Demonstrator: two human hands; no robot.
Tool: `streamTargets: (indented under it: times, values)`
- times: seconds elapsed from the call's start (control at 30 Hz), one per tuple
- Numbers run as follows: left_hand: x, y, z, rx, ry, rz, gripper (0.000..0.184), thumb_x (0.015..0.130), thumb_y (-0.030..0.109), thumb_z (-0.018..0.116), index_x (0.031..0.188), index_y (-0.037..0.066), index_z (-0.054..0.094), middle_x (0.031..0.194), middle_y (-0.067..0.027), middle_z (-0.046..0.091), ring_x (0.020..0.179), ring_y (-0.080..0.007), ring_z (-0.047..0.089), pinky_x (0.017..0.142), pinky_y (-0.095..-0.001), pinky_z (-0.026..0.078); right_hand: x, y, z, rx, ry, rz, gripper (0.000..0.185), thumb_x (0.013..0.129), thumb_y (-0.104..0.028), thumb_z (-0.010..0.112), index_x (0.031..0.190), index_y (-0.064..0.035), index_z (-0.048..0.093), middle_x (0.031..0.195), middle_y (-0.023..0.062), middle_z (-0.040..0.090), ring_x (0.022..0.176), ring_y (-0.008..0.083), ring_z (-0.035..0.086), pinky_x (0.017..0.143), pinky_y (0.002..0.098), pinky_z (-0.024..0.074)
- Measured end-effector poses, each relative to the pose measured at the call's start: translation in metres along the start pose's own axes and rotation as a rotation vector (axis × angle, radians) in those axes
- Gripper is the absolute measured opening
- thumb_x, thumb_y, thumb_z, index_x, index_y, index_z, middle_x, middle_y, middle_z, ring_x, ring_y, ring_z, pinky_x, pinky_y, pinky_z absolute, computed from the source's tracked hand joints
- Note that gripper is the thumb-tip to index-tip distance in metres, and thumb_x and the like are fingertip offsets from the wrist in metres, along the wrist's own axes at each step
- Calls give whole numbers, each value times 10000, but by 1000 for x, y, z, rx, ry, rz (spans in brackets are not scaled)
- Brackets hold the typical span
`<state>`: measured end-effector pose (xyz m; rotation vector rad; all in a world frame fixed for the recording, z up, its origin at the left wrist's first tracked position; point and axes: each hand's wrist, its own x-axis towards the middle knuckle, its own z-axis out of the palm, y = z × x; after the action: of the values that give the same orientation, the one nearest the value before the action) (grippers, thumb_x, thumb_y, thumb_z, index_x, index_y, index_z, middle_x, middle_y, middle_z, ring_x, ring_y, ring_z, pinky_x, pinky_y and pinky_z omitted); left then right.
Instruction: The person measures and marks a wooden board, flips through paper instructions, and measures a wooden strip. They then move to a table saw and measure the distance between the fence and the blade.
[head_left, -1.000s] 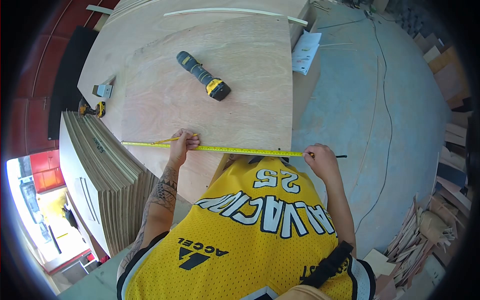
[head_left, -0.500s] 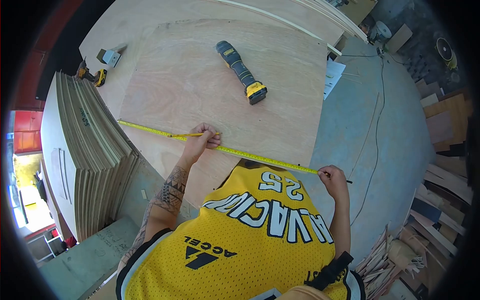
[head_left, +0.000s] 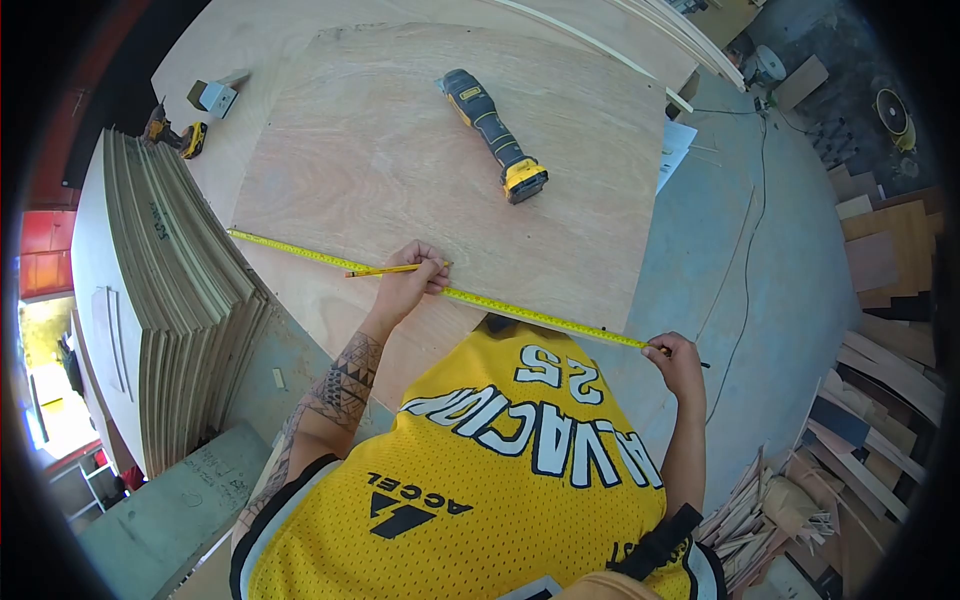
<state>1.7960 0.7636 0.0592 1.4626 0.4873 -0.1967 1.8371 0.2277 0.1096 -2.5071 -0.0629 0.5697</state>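
The yellow tape [head_left: 540, 315] is stretched along the near edge of the board [head_left: 400, 150]; no mark is discernible, and what is left cannot be told; the left hand [head_left: 405, 287] grips a pencil [head_left: 384, 270], tape passing beneath it; the right hand [head_left: 682, 362] pinches the tape, board beyond its fingers and leftward.

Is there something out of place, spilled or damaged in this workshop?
The wood offcuts at lower right lie in a jumbled heap, unlike the neatly stacked sheets at left, and a dark cord trails loosely across the floor. Both look untidy, though perhaps normal here. I see no clear spill or damage.
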Motion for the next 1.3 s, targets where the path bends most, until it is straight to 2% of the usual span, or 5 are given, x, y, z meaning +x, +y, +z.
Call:
streamTargets:
  times: [0.37, 0.67, 0.97, 1.03, 1.3]
  values:
    - [4, -2, -1, 9, 0, -4, 124, 1081, 145, 649, 1113, 25, 652, 986, -103, 769, 846, -153, 768, 763, -293, 655, 3, -19, -1, -15, 7, 14, 235, 903, -162, 889, 1051, 8, 820, 957, 162, 780, 824, 289, 725, 768, 407, 570]
    - [-5, 6, -3, -8, -41, 61, 114, 1082, 147, 646, 1095, 37, 670, 968, -74, 766, 835, -132, 752, 749, -279, 643, 5, -9, 3, -69, 46, -15, 225, 922, -202, 877, 978, 6, 810, 917, 154, 764, 795, 298, 704, 736, 426, 550]
    - [-16, -3, 0, 256, -243, 173, 143, 1000, 45, 740, 1105, 38, 644, 940, -20, 706, 782, -61, 654, 686, -223, 550, 9, -8, 2, -82, 59, -24, 238, 917, -216, 879, 963, 3, 796, 898, 159, 755, 782, 309, 698, 731, 433, 547]
    - [-14, -13, -3, 334, -285, 275, 155, 966, 35, 769, 1065, 35, 650, 906, 1, 677, 770, -46, 610, 680, -229, 526, 10, -7, 2, -87, 64, -35, 241, 918, -214, 878, 962, 8, 793, 891, 159, 754, 771, 305, 695, 724, 432, 546]
    - [-19, 7, 6, 444, -317, 281, 113, 940, 58, 770, 968, 16, 669, 867, -7, 690, 782, -67, 627, 692, -264, 541, 7, -13, -1, -87, 45, 6, 237, 923, -202, 876, 963, 16, 792, 884, 148, 756, 757, 278, 692, 713, 412, 543]
